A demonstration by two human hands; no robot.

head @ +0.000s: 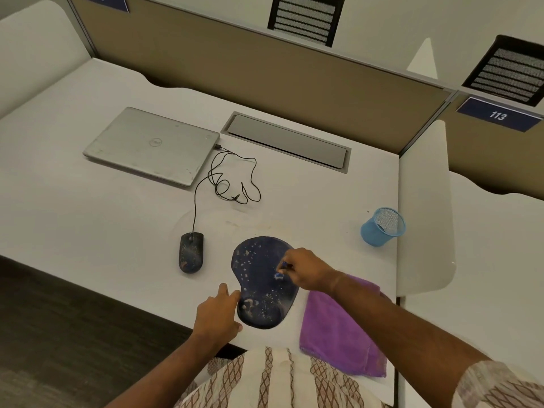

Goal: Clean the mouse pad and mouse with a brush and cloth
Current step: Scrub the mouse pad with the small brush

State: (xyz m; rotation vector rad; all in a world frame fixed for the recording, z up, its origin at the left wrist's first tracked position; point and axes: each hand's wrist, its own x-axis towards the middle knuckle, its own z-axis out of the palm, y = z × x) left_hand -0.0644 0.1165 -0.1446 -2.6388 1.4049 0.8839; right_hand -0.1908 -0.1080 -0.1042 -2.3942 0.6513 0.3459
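Observation:
A dark blue mouse pad [260,278] speckled with pale dirt lies near the desk's front edge. My right hand [306,269] grips a small blue brush [281,272] whose bristle end touches the pad's right side. My left hand [219,312] rests on the desk with straight fingers touching the pad's left edge. A dark, dirty wired mouse [191,251] sits to the left of the pad, apart from it. A folded purple cloth [338,328] lies to the right of the pad, partly under my right forearm.
A closed silver laptop [153,145] lies at the back left, with the mouse cable [232,178] coiled beside it. A blue mesh pen cup [382,226] stands at the right. A cable hatch [287,141] sits in the white desk [88,219] before the partition.

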